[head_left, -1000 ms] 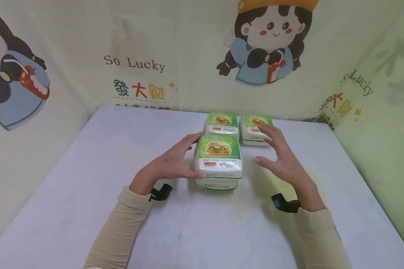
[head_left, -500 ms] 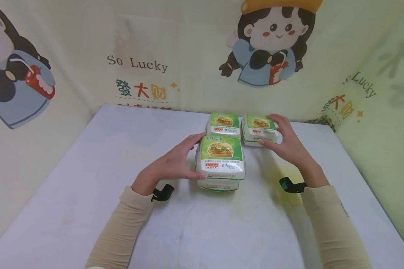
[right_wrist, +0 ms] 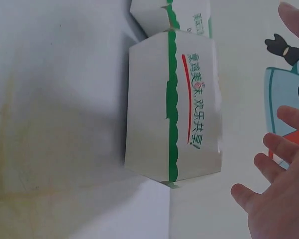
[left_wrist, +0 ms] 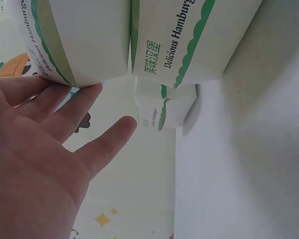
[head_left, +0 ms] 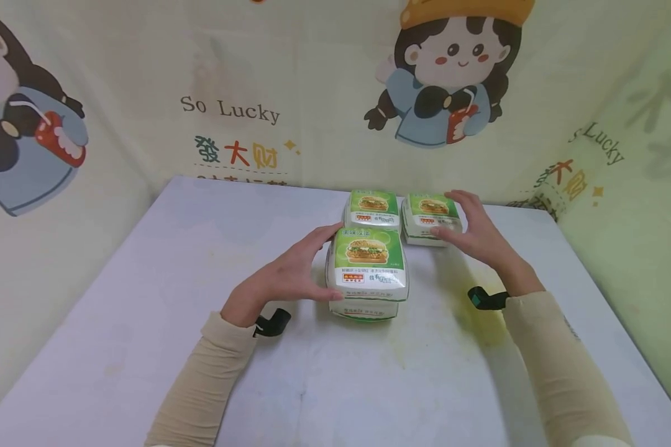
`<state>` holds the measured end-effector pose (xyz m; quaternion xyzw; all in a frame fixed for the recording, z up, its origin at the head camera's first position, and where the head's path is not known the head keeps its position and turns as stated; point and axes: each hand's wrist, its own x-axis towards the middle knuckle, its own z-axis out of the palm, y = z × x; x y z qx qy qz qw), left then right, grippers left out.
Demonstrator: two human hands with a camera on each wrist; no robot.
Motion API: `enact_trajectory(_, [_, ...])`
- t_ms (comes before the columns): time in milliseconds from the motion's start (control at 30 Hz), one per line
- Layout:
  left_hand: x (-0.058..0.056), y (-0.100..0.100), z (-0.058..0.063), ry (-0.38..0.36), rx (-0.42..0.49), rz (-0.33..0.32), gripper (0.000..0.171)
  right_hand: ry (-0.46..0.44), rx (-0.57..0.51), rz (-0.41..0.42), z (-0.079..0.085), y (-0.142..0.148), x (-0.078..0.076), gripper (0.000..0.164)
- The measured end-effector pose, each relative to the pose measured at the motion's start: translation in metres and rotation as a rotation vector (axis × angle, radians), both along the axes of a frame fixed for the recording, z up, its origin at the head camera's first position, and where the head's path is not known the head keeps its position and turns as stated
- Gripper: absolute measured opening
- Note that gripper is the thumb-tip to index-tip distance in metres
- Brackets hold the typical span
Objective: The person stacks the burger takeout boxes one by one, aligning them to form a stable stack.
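Two white and green hamburger boxes are stacked at the table's middle, the upper box [head_left: 367, 264] resting on the lower box [head_left: 363, 309]. My left hand [head_left: 287, 270] spans the upper box's left side, thumb at the front, fingers at the back corner. In the left wrist view, fingertips [left_wrist: 92, 94] meet that box's edge. Further right stands a single hamburger box [head_left: 432, 217]. Around its right side my right hand [head_left: 483, 239] hovers, thumb near the front. The right wrist view shows these spread fingers [right_wrist: 269, 169] apart from the box [right_wrist: 194, 104].
Behind the stack sits another hamburger box [head_left: 371, 208], left of the single one with a narrow gap between. The white table [head_left: 201, 261] ends at a cloth backdrop [head_left: 324, 93] printed with cartoon figures, close behind the rear boxes.
My right hand has moved forward and right, from beside the stack to around the single box, and has stayed there lately. The left hand and the boxes keep their places.
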<state>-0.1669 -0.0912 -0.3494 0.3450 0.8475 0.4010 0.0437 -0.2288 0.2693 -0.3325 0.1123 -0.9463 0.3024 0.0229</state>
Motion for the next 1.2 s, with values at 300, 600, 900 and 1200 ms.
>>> enact_trajectory(300, [0.000, -0.001, 0.000, 0.006, -0.003, 0.005, 0.107, -0.045, 0.053, -0.031, -0.006, 0.004, -0.023, 0.091])
enact_trajectory(600, [0.001, 0.000, 0.001, 0.013, -0.001, 0.004, 0.109, -0.129, 0.114, -0.063, -0.008, 0.009, -0.042, 0.097])
enact_trajectory(900, [0.002, 0.002, 0.001, 0.006, -0.015, 0.002, 0.110, -0.142, 0.205, -0.020, -0.024, 0.016, -0.049, 0.098])
enact_trajectory(1200, [0.002, 0.001, 0.003, -0.016, -0.012, -0.001, 0.111, -0.157, 0.222, -0.021, -0.026, 0.015, -0.041, 0.102])
